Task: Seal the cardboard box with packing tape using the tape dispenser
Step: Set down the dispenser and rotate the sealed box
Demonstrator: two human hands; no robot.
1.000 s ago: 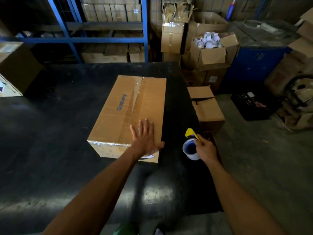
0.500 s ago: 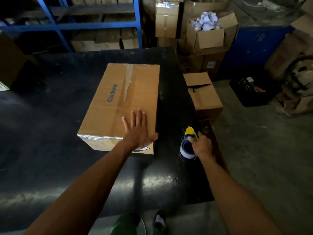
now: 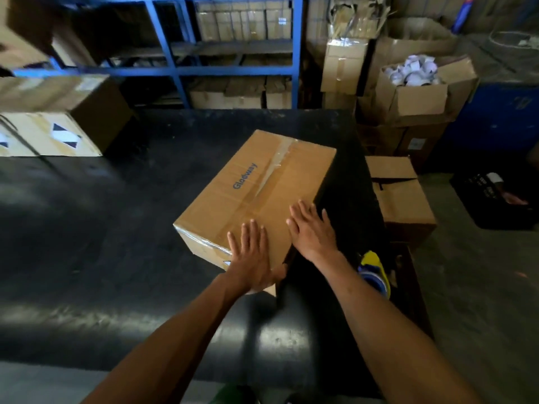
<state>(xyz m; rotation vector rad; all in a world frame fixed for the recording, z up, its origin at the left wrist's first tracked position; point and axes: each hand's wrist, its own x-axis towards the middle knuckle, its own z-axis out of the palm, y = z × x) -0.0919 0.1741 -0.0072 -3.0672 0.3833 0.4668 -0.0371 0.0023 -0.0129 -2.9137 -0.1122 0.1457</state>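
Note:
A brown cardboard box [image 3: 248, 193] printed "Glodway" lies on the black table [image 3: 116, 228], with clear tape along its top seam and over its near left edge. My left hand [image 3: 252, 255] lies flat on the box's near corner, fingers spread. My right hand [image 3: 313, 228] rests flat on the top near the right edge, holding nothing. The yellow and blue tape dispenser [image 3: 374, 272] sits on the table by the right edge, partly hidden behind my right forearm.
Another cardboard box [image 3: 58, 123] stands at the table's far left. Blue shelving [image 3: 233, 68] with cartons runs behind. Right of the table, stacked boxes [image 3: 402, 193], an open box of white items [image 3: 414, 83] and a black crate [image 3: 493, 199] crowd the floor.
My right hand let go of the tape dispenser, left it on the table and moved onto the box top. The box now sits turned more diagonally. The head camera shifted.

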